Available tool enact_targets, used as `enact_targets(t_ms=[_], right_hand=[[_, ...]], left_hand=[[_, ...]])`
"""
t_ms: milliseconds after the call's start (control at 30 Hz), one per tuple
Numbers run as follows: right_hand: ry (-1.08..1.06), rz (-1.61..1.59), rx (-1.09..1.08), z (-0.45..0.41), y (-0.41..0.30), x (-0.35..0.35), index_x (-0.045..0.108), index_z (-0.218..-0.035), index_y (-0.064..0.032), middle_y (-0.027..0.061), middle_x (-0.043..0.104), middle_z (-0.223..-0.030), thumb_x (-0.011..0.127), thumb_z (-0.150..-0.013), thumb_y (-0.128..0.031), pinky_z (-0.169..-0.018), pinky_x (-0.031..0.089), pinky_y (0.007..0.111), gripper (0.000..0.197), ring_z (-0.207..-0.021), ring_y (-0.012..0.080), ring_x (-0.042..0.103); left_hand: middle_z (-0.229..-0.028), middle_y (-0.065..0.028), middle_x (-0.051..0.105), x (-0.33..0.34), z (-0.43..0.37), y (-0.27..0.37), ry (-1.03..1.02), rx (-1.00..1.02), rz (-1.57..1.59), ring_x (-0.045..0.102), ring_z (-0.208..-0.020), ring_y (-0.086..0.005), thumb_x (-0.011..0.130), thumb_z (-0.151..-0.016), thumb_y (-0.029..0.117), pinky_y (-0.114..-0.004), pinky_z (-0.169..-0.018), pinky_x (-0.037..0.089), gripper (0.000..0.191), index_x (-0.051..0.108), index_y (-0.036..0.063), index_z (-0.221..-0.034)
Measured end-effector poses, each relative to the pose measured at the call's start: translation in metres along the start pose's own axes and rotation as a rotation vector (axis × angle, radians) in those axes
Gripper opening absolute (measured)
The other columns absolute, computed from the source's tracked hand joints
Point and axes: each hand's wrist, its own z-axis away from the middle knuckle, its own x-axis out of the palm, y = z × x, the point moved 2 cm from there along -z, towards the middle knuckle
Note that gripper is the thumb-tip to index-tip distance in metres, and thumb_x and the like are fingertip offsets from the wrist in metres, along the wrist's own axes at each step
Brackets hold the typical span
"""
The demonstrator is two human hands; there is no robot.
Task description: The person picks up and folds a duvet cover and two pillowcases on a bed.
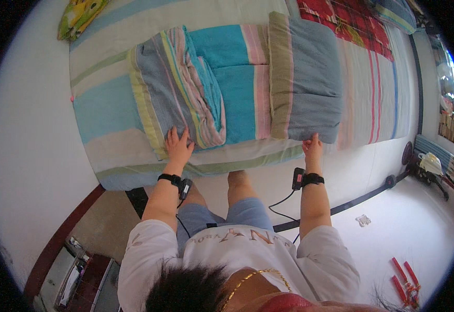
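A striped blanket (pixel 236 105) in turquoise, grey, pink and yellow lies partly folded on a bed covered by a striped sheet (pixel 106 146). Its right end is folded inward as a flat grey panel, while the left end is bunched in layered folds. My left hand (pixel 178 146) rests with spread fingers on the lower part of the left folds. At the lower edge of the grey panel, my right hand (pixel 313 148) pinches the fabric between thumb and fingers. Both wrists wear black straps with small cabled devices.
A red patterned cloth (pixel 352 27) lies at the bed's upper right, and a yellow-green cloth (pixel 79 17) at its upper left. A white wall (pixel 32 105) borders the left. Red sticks (pixel 399 286) and a small clear object (pixel 362 220) are on the floor, lower right.
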Motion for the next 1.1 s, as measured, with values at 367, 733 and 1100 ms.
enact_targets(t_ms=[367,733,1100], right_hand=[[0.032,-0.303,0.140,-0.106,-0.029,-0.074,0.037,-0.126,-0.0119,0.0112,0.041,-0.122,0.059,-0.070,-0.060,-0.085,0.037,0.046,0.078,-0.107,0.0273,0.042],[-0.018,-0.298,-0.318,0.000,-0.117,-0.028,0.047,-0.114,0.0004,0.0128,0.054,-0.111,0.053,-0.084,-0.007,-0.087,0.043,0.035,0.031,-0.106,0.0239,0.051],[-0.357,0.688,-1.168,0.207,-0.066,0.140,0.053,-0.091,0.0009,0.0124,0.056,-0.081,0.065,-0.076,-0.014,-0.060,0.040,0.032,0.024,-0.071,0.0199,0.051]], left_hand=[[-0.135,-0.0216,0.027,0.098,0.031,-0.118,0.360,-1.204,1.015,0.029,-0.122,-0.0389,0.051,-0.083,0.051,-0.051,-0.098,0.027,0.075,0.023,0.0051,-0.135],[-0.127,-0.0134,0.042,0.104,0.051,-0.188,0.214,-0.569,2.007,0.038,-0.117,-0.0280,0.046,-0.090,0.033,-0.042,-0.098,0.031,0.045,0.042,0.0005,-0.122],[-0.112,-0.0119,0.050,0.087,0.053,-0.169,0.041,-0.989,2.160,0.050,-0.096,-0.0268,0.048,-0.091,0.025,-0.040,-0.084,0.044,0.036,0.044,0.0025,-0.118]])
